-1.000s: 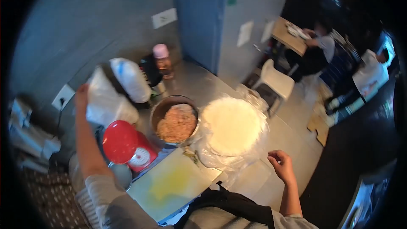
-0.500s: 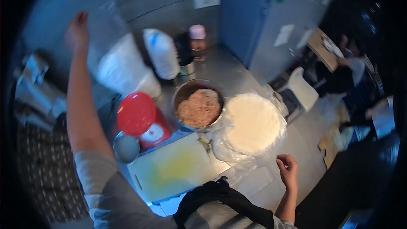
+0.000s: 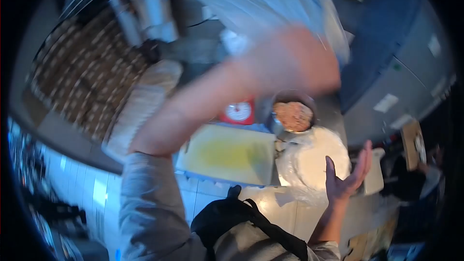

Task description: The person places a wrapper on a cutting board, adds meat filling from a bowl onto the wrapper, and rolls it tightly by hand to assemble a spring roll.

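My left hand (image 3: 309,60) is blurred by motion and held high over the table, fingers closed at the edge of a large translucent plastic bag (image 3: 270,0) that spreads out above it. Below the hand stands a metal pot (image 3: 273,121) of minced meat (image 3: 293,116). My left forearm partly hides a red dial scale (image 3: 238,112). My right hand (image 3: 349,176) is open, thumb and fingers apart, holding nothing. It hovers by a pale round stack (image 3: 320,157) on clear plastic (image 3: 289,164), whose right edge it overlaps in view.
A cutting board (image 3: 227,152) with a yellow stain lies at the table's near side. Brown patterned fabric (image 3: 87,67) and a clear plastic container (image 3: 137,116) are at left. A grey cabinet (image 3: 406,67) stands at right. Beyond it are a white chair (image 3: 374,171) and a person (image 3: 411,179).
My left hand has swung from the far left to the right, and the plastic bag has moved with it. My right hand has opened and risen. The camera view has turned.
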{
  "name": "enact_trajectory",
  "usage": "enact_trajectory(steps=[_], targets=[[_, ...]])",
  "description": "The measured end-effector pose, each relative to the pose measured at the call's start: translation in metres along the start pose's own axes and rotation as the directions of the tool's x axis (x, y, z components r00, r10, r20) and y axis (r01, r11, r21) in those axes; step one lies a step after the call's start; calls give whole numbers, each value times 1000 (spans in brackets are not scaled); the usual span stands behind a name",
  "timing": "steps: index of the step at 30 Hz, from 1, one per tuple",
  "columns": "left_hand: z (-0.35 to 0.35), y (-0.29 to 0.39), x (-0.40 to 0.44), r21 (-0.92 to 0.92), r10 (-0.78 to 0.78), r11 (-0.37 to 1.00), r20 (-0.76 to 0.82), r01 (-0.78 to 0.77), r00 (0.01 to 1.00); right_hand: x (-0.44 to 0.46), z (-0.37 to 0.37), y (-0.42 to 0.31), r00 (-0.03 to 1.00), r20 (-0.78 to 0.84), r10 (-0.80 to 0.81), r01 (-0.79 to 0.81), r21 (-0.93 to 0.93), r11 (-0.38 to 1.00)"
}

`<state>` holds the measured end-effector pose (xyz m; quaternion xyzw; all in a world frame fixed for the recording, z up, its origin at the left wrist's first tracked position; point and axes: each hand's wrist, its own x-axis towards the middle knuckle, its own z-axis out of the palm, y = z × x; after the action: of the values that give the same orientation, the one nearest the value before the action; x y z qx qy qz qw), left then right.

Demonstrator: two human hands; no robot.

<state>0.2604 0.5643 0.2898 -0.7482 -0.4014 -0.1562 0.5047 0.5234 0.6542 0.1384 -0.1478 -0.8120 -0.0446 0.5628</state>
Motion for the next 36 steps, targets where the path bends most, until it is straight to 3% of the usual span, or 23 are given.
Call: enact_trajectory(steps=[1, 2, 4, 5, 8, 9, 11, 13, 14, 15, 16, 17, 19, 22, 23, 24, 26, 27, 30, 31, 33, 34, 36], targets=[[-17, 36, -7, -32, -41, 998, 247, 50, 968, 12, 13, -14, 982, -124, -144, 146, 7, 989], [-6, 69, -27, -42, -28, 999, -6, 28, 1000, 21, 19, -34, 991, -6, -135, 135, 10, 991], [-34, 113, -52, -127, -82, 988, 85, 92, 993, 35, 29, -72, 965, 231, -126, 133, -12, 991], [-50, 126, -66, -140, -107, 982, 138, 126, 985, 34, 46, -80, 963, 169, -210, 173, 212, 962], [-101, 128, -107, 48, -178, 983, -13, 179, 984, 14, 74, -115, 941, 287, -177, -14, 556, 831], [-125, 129, -128, 48, -286, 957, 14, 285, 958, 16, 79, -133, 927, 323, -191, -61, 633, 772], [-174, 131, -178, 68, -491, 870, 60, 487, 869, 29, 86, -161, 810, 451, -376, -73, 713, 697], [-207, 127, -237, -48, -791, 607, 53, 793, 609, 42, 90, -196, 678, 535, -504, -179, 785, 593], [-224, 126, -273, -106, -895, 438, 45, 893, 444, 45, 92, -213, 640, 599, -482, -382, 792, 477], [-227, 133, -316, -280, -969, 220, 45, 934, 242, 47, 95, -227, 579, 663, -474, -568, 746, 349], [-227, 141, -356, -453, -996, -1, 77, 891, 38, 47, 102, -243, 498, 723, -479, -730, 648, 219], [-235, 146, -388, -602, -978, -190, 188, 776, -93, 46, 114, -260, 510, 692, -512, -754, 645, 120], [-252, 150, -434, -761, -850, -527, 469, 377, -240, 44, 142, -289, 531, 643, -552, -795, 603, -62], [-287, 140, -451, -772, -802, -596, 588, 221, -108, 25, 212, -318, 586, 735, -341, -798, 596, -88], [-295, 136, -458, -824, -833, -552, 541, 125, -114, 37, 229, -340, 517, 736, -437, -851, 498, -168], [-301, 133, -473, -791, -807, -587, 555, 172, -203, 50, 245, -361, 440, 727, -527, -897, 382, -223], [-311, 128, -503, -712, -744, -656, 553, 252, -375, 57, 275, -397, 317, 847, -426, -908, 141, -395], [-318, 126, -512, -715, -706, -675, 555, 181, -441, 55, 303, -388, 233, 819, -524, -941, 54, -334], [-304, 131, -520, -713, -798, -499, 157, 493, -581, 40, 366, -385, 160, 793, -588, -934, -71, -351], [-300, 129, -516, -668, -759, -505, 43, 546, -649, 32, 388, -382, 68, 832, -550, -951, -112, -288], [-289, 131, -524, -220, -845, -498, -96, 839, -527, 16, 427, -385, 72, 915, -396, -989, 13, -150], [-288, 132, -528, 42, -884, -456, -134, 889, -447, 6, 449, -386, 84, 943, -320, -995, 66, -69], [-290, 132, -523, 115, -872, -487, -112, 866, -476, -12, 500, -375, 104, 931, -350, -986, 143, 88]])
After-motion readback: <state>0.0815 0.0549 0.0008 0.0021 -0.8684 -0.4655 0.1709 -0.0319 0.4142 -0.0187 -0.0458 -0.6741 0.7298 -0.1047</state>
